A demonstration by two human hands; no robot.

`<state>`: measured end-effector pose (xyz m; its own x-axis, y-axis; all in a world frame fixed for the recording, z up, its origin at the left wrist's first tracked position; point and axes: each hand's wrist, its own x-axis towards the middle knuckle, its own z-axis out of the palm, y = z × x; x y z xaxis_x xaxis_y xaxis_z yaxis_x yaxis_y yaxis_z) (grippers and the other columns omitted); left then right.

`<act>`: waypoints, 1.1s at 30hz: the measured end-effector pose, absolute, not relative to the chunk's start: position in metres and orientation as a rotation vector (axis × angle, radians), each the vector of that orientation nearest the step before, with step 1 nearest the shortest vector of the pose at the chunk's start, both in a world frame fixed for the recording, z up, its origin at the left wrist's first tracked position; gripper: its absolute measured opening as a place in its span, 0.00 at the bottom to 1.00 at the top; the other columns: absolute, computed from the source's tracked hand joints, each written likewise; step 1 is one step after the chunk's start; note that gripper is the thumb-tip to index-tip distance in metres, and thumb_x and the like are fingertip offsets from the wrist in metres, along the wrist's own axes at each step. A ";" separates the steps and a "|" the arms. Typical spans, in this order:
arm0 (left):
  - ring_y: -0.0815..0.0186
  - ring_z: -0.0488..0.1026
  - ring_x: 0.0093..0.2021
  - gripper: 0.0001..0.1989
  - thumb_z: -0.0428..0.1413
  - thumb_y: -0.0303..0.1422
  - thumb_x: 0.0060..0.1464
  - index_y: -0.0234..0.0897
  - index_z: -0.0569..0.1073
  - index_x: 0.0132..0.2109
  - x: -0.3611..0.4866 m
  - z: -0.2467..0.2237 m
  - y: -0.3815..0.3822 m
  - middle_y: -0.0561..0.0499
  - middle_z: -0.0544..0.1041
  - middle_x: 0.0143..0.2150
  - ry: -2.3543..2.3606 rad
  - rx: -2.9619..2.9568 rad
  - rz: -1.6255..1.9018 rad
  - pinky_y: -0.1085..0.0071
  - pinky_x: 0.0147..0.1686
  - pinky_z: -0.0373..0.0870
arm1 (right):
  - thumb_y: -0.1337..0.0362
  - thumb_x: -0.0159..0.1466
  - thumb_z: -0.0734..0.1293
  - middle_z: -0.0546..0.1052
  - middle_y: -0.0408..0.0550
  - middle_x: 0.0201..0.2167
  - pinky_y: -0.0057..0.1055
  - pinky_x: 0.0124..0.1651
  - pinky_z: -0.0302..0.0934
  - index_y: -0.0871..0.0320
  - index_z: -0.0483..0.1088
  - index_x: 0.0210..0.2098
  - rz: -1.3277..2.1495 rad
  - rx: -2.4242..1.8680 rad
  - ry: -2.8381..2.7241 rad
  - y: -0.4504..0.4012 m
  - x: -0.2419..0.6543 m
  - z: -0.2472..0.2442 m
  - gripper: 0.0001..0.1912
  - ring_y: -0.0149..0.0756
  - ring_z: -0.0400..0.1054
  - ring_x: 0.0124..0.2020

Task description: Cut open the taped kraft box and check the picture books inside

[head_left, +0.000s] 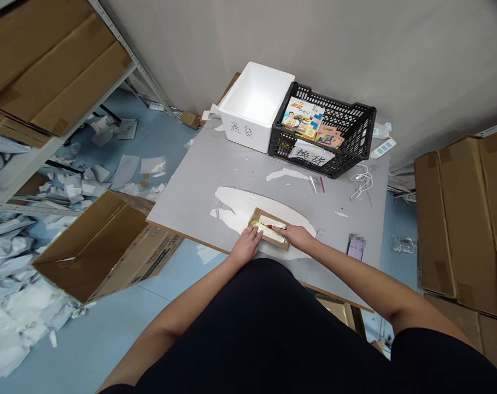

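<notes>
Your black top (pixel 264 328) fills the bottom of the view, with both forearms reaching out over the tabletop (pixel 191 202). Your left grip (pixel 245 246) lies open across the near side of a small cardboard parcel (pixel 279 245), pinning it down without clenching it. Your right grip (pixel 298 236) looks closed on a slim red-and-black box cutter (pixel 273 225), though your fingers hide exactly how you hold it. The parcel sits on a torn white sheet (pixel 240 205) near the tabletop's front edge, with yellowish wrapping and a white strip showing on top.

You appear to be at the stage of working on the parcel with the blade while your other hand steadies it. The next move calls for firm pressure from your left grip and for keeping the blade's path clear of those fingers.

Farther off stand a white foam box (pixel 242 128) and a black plastic crate (pixel 365 128) holding illustrated cards (pixel 301 117). A phone (pixel 355 250) and a white cable (pixel 362 183) lie to your right, and an open carton (pixel 104 246) sits on the floor to your left.
</notes>
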<state>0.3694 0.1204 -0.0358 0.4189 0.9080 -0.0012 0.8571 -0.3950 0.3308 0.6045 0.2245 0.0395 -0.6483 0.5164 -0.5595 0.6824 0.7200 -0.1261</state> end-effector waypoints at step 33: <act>0.47 0.58 0.64 0.28 0.48 0.26 0.57 0.33 0.60 0.64 0.372 -0.035 0.123 0.34 0.63 0.63 1.529 2.421 0.193 0.48 0.61 0.56 | 0.77 0.62 0.58 0.76 0.50 0.38 0.27 0.32 0.55 0.40 0.48 0.68 -0.480 1.054 2.281 0.186 0.695 0.077 0.40 0.38 0.72 0.34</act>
<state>0.3717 0.1235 -0.0347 0.4336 0.9005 -0.0318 0.8645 -0.4058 0.2965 0.6948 0.1865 0.0771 -0.5234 0.5708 -0.6326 0.7774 0.6238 -0.0804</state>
